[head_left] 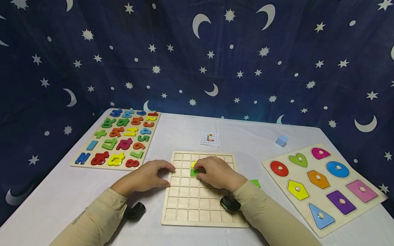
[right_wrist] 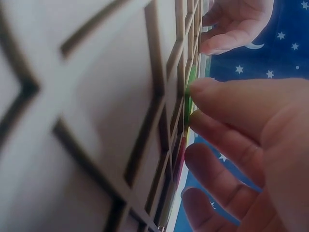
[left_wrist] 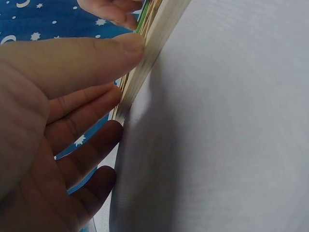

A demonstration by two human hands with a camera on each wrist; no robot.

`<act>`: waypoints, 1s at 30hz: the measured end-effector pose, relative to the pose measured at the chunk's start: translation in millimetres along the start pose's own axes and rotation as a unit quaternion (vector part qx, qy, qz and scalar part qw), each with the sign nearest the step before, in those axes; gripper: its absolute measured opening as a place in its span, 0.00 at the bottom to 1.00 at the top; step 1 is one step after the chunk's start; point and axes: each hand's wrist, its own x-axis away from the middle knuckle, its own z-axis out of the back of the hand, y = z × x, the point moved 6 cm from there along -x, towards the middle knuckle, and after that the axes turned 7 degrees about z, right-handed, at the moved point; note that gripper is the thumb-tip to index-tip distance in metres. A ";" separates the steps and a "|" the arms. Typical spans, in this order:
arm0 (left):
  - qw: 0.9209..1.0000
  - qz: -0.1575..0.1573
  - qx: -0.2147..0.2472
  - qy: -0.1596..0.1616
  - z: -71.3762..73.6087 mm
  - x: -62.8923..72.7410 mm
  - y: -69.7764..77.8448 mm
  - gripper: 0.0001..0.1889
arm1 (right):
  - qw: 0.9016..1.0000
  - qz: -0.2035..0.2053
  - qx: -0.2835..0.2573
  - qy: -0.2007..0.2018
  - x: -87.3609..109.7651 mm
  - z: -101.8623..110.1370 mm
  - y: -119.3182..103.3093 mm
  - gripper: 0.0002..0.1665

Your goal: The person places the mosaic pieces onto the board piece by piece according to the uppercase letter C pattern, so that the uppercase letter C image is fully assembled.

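A wooden grid board [head_left: 181, 202] lies flat in the middle of the table. My right hand [head_left: 219, 172] is over its upper part, thumb and forefinger pinching at a green square tile [head_left: 194, 173] in the grid. Part of a yellow tile [head_left: 193, 164] shows just beyond it, partly hidden by the fingers. A red tile [right_wrist: 179, 158] appears farther along in the right wrist view. At the board's left edge rests my left hand [head_left: 151, 175], fingers loosely bent and thumb [left_wrist: 129, 47] against the wooden rim; it holds nothing.
Behind the board lies a small card [head_left: 210, 139] with a coloured grid pattern. Another green tile [head_left: 255, 183] is right of the board. A letter-and-number puzzle [head_left: 144, 136] stands left, a shape puzzle [head_left: 311, 201] right. A light blue cube [head_left: 281, 140] sits back right.
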 end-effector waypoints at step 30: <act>1.000 0.014 0.000 0.007 -1.5 0.0 -0.2 0.22 | 0.989 -0.139 -0.048 0.017 77.1 41.8 55.9 0.20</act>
